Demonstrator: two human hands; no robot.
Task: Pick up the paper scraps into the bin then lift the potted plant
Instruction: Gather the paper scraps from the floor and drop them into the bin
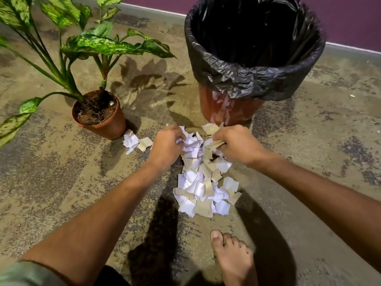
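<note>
Mottled concrete floor (309, 162), purple wall (350, 17).

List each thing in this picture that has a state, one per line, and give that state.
Left hand: gripping scraps at the pile's far end.
Right hand: gripping scraps beside it.
Pile: on the floor, before the bin.
Small heap: on the floor, by the pot.
Bin: upright, open, black liner folded over the rim.
Plant: upright in its pot, on the floor.
</note>
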